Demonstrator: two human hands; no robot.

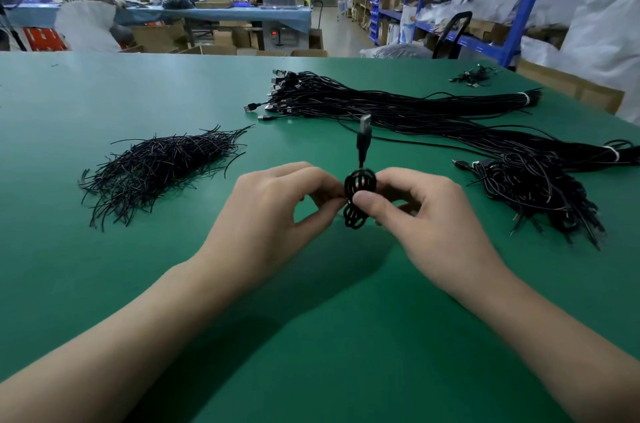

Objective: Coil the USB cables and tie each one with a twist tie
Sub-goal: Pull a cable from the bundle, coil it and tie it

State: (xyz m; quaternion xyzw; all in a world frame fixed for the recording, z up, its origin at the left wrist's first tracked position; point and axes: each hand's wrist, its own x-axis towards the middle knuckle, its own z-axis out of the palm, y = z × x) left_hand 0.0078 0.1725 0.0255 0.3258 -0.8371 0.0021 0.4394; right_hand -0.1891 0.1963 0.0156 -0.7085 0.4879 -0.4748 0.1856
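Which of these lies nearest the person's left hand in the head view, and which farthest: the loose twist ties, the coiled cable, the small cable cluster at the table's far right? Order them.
1. The coiled cable: at centre, pinched by the left hand.
2. The twist ties: a heap to the left.
3. The small cable cluster: by the far right edge.

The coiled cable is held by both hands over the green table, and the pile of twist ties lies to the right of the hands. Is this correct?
Not fully. In the head view the pile of twist ties lies left of the hands, not right. The left hand and right hand do hold the coiled cable over the green table.
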